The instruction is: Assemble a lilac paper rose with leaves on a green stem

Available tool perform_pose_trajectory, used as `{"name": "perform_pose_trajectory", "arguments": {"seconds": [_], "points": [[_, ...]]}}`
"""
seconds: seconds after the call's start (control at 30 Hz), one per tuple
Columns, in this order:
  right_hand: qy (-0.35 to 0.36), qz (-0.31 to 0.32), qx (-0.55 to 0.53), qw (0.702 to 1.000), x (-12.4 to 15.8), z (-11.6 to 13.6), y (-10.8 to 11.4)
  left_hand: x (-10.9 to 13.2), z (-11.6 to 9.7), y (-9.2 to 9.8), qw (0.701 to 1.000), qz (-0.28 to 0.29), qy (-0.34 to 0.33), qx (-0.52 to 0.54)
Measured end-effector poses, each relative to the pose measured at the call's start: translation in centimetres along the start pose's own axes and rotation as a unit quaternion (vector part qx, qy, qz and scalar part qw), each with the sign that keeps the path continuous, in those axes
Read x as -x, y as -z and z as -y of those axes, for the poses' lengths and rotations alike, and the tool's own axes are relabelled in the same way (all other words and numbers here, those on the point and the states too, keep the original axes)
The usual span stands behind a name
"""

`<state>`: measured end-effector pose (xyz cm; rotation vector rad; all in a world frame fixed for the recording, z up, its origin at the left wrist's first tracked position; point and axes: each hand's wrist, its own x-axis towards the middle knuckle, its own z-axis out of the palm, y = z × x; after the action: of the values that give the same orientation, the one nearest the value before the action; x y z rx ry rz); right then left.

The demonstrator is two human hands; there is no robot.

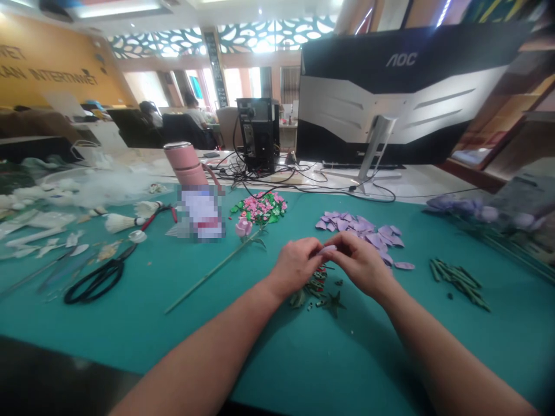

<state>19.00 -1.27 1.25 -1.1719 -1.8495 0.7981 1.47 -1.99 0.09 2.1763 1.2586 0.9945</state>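
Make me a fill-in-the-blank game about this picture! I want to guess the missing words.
1. The left hand and right hand pinch a small ____ petal.
2. The scissors have ____ handles.
3. The tall bottle is ____.
4. The back of the monitor shows the letters ____.

Missing words: purple, black, pink, AOC.

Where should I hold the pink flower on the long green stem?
Hold the bare green stem near its middle, coming from above on the side nearest you. It lies flat on the teal mat, and gripping there keeps your hand off the pink flower.
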Motion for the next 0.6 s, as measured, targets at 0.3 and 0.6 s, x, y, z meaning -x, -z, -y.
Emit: {"name": "perform_pose_trajectory", "arguments": {"seconds": [0.3,0.6], "points": [[0.004,-0.004,-0.023,1.0,0.0,-0.6,-0.1,-0.1,0.0,0.3,1.0,0.012,-0.019,0.006],[-0.031,-0.003,-0.11,0.993,-0.3,-0.5,0.3,-0.6,0.3,1.3,0.977,0.037,0.057,0.203]]}}
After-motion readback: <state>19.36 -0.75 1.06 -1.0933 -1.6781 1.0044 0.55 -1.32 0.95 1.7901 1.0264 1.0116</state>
